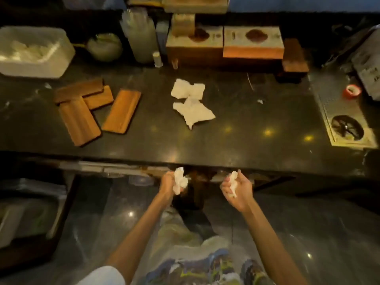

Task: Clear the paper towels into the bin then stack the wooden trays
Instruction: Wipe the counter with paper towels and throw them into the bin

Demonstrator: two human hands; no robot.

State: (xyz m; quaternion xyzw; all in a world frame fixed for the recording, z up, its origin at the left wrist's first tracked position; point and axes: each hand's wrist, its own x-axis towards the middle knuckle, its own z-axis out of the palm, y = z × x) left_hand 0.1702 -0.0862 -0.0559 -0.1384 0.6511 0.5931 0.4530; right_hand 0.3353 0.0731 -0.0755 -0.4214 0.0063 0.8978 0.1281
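My left hand [168, 183] is closed around a crumpled white paper towel [180, 180] just below the counter's front edge. My right hand [239, 191] holds a second crumpled towel [232, 184] at the same height. Two flat paper towels lie in the middle of the dark counter [246, 120], one [188, 90] behind the other [194, 113]. Several wooden trays lie loose at the left: a long one [79, 121], a lighter one [121, 111], and two overlapping [79, 92] behind them. A bin with a clear liner [176, 229] sits below my hands.
At the back stand a white plastic tub [35, 51], a round jar [104, 46], a clear container [139, 36] and wooden tissue boxes [253, 43]. A red tape roll [352, 91] and a metal drain plate [345, 124] are at the right. A dark crate [28, 219] stands on the floor at left.
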